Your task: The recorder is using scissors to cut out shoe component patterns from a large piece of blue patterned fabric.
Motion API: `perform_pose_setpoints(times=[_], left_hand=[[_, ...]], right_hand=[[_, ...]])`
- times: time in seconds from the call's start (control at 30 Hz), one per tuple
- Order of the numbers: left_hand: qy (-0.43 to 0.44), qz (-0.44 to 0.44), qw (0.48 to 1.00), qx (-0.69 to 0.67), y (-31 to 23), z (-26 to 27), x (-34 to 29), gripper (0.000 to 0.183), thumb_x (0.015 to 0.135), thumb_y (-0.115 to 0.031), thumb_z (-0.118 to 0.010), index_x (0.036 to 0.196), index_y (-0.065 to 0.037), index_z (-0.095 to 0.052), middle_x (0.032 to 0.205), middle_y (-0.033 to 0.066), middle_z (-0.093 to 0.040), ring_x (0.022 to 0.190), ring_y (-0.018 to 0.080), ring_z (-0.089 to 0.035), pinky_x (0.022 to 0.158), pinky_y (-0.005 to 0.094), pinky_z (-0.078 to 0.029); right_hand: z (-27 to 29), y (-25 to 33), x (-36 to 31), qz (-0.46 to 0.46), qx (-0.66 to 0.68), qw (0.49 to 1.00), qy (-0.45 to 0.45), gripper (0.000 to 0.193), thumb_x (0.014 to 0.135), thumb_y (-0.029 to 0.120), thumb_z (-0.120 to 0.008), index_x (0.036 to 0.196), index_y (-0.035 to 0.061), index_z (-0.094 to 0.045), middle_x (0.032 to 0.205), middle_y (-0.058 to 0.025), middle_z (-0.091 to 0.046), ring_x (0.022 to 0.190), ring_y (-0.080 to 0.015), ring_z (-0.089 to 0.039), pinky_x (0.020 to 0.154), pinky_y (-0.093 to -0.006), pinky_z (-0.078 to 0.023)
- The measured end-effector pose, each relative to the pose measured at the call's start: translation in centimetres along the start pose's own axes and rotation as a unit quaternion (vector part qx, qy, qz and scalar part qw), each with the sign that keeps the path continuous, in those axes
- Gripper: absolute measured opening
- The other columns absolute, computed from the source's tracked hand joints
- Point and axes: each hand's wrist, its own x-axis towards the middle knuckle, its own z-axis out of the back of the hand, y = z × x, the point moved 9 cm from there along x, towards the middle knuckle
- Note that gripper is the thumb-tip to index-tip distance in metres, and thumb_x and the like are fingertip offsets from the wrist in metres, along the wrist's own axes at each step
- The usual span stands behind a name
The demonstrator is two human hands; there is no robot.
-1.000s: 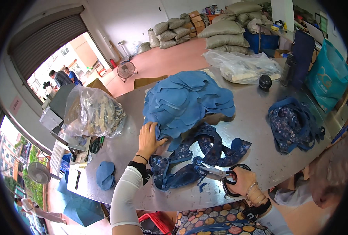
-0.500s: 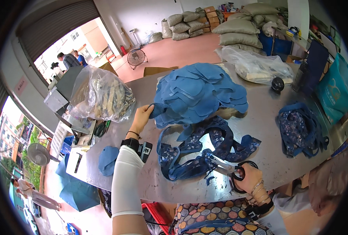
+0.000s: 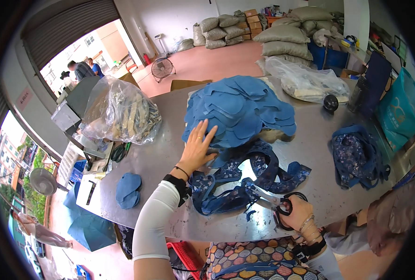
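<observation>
A big heap of blue fabric pieces (image 3: 238, 105) with rounded edges lies in the middle of the metal table (image 3: 310, 140). My left hand (image 3: 198, 147) is open, its fingers spread over the heap's near left edge. My right hand (image 3: 298, 212) is closed round the black handles of a pair of scissors (image 3: 268, 197). The blades point left, at the dark blue floral fabric strips (image 3: 231, 182) lying tangled between my hands. Farther left sits a small stack of blue pieces (image 3: 128, 191). What lies under my left palm is hidden.
A clear plastic bag of pale scraps (image 3: 123, 112) stands at the back left, and a flatter plastic bag (image 3: 308, 79) at the back right. To the right are a floral fabric bundle (image 3: 359, 156) and a teal bag (image 3: 399, 107). A floor fan (image 3: 163, 69) stands beyond the table.
My left hand has let go of the small blue piece it pinched, moved right and spread its fingers over the heap's near edge. My right hand and the scissors have stayed put.
</observation>
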Motion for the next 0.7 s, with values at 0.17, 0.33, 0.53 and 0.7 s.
perform_pose_setpoints(times=[0.17,0.33,0.53,0.7], left_hand=[[0.048,-0.033,0.996,0.068,-2.5,-1.9,3.3,0.083,0.065,-0.022,-0.075,0.138,-0.015,-0.036,0.146,0.0163,-0.023,0.134,0.0368,-0.022,0.109,0.0489,-0.023],[0.052,-0.063,0.981,0.177,-1.0,-4.6,5.7,0.065,0.07,-0.016,-0.068,0.131,-0.016,-0.045,0.143,0.0152,-0.031,0.132,0.0371,-0.027,0.105,0.0473,-0.03],[0.107,0.169,0.968,-0.15,5.9,-3.7,11.4,0.027,0.084,-0.023,-0.059,0.1,-0.002,-0.062,0.097,0.025,-0.061,0.099,0.0403,-0.057,0.085,0.04,-0.044],[0.133,0.216,0.904,-0.345,11.1,-2.8,14.5,0.038,0.089,-0.031,-0.058,0.104,0.004,-0.061,0.092,0.0166,-0.065,0.084,0.0241,-0.062,0.075,0.0354,-0.048]], right_hand=[[0.5,0.0,0.0,-0.022,0.006,1.0,0.016,0.036,0.063,0.037,-0.076,0.08,0.0102,-0.059,0.066,-0.0013,-0.059,0.061,-0.0221,-0.061,0.056,-0.0333,-0.047],[-0.1,-0.4,0.2,-0.02,0.006,1.0,0.023,0.036,0.064,0.039,-0.076,0.077,0.0108,-0.057,0.066,-0.0007,-0.058,0.061,-0.0214,-0.06,0.055,-0.0338,-0.047],[-0.5,-0.8,0.5,-0.049,-0.016,0.997,0.064,0.037,0.062,0.033,-0.078,0.081,0.0077,-0.059,0.069,-0.0011,-0.062,0.064,-0.0198,-0.062,0.06,-0.0319,-0.049],[-0.8,-1.2,0.6,-0.041,0.02,0.997,0.06,0.037,0.064,0.039,-0.075,0.074,0.0109,-0.054,0.065,-0.0002,-0.054,0.06,-0.021,-0.057,0.055,-0.0341,-0.045]])
